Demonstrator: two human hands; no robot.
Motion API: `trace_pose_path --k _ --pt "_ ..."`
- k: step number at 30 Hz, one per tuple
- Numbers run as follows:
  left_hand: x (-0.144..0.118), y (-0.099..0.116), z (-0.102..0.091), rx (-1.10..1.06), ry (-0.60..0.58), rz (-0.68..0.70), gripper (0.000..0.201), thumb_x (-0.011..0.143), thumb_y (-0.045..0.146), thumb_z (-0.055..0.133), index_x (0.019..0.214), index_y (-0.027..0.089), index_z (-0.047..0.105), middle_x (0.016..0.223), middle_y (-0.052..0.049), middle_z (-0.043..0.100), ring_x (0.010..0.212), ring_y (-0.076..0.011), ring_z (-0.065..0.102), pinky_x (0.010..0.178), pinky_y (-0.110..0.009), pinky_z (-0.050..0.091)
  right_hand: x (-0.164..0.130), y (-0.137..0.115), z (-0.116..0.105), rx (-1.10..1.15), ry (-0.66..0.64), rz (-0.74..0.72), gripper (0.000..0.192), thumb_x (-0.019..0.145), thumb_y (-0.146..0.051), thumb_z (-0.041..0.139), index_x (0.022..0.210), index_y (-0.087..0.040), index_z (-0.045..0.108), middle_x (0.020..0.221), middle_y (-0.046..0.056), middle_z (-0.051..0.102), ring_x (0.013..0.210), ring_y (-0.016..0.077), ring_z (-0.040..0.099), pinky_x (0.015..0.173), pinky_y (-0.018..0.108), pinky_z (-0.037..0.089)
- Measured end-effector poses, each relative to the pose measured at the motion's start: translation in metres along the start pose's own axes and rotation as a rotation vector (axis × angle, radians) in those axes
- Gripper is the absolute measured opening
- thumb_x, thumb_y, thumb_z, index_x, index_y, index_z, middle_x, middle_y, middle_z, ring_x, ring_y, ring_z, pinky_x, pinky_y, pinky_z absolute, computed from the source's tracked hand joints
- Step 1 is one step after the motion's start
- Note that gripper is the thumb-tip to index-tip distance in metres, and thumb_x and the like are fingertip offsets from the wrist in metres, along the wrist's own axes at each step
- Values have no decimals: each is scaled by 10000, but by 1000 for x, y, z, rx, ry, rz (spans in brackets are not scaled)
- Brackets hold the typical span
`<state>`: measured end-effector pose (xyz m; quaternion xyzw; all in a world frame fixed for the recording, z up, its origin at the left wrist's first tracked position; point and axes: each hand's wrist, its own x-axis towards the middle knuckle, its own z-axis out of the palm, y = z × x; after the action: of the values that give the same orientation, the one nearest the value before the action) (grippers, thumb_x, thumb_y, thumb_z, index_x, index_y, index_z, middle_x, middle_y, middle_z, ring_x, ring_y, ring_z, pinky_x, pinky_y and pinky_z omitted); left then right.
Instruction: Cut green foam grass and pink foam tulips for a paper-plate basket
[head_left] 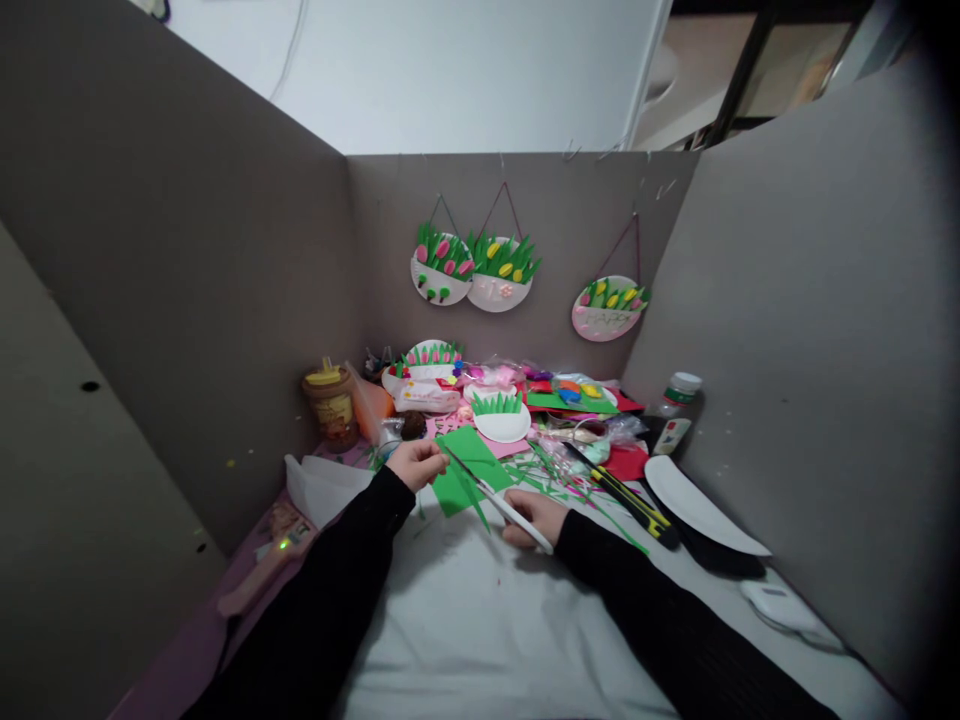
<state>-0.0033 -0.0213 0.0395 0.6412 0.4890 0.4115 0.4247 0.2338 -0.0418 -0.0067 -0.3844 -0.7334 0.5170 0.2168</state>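
Note:
My left hand (417, 464) pinches the left edge of a green paper sheet (466, 468) held just above the table. My right hand (534, 518) grips white-handled scissors (491, 498), whose blades point up and left across the green sheet. Thin green paper strips (559, 482) lie scattered just beyond my right hand. Both my arms are in black sleeves.
A half paper plate with green paper grass (501, 417) sits behind the sheet. A yellow-black utility knife (631, 503), a white paper plate (701, 510) and a glue bottle (675, 405) lie right. A jar (330, 403) stands left. Grey cardboard walls (187, 300) carry three hanging plate crafts (495, 272).

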Motion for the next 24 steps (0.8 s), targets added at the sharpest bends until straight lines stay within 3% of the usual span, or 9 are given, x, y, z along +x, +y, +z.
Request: trace_pose_path --k 18,24 --pt "-4 5 -3 19 -122 -22 224 633 316 567 499 155 487 337 62 434 305 -39 337 365 -183 244 1 7 -3 21 -70 -4 227 595 -211 605 660 -175 390 502 -89 414 431 36 356 402 172 280" --pt "-5 6 0 12 -167 -16 214 632 294 559 483 157 490 309 64 418 285 -39 305 351 -187 226 0 3 -2 -28 -30 -32 208 583 -173 599 636 -170 398 510 -86 411 449 33 347 419 173 281"
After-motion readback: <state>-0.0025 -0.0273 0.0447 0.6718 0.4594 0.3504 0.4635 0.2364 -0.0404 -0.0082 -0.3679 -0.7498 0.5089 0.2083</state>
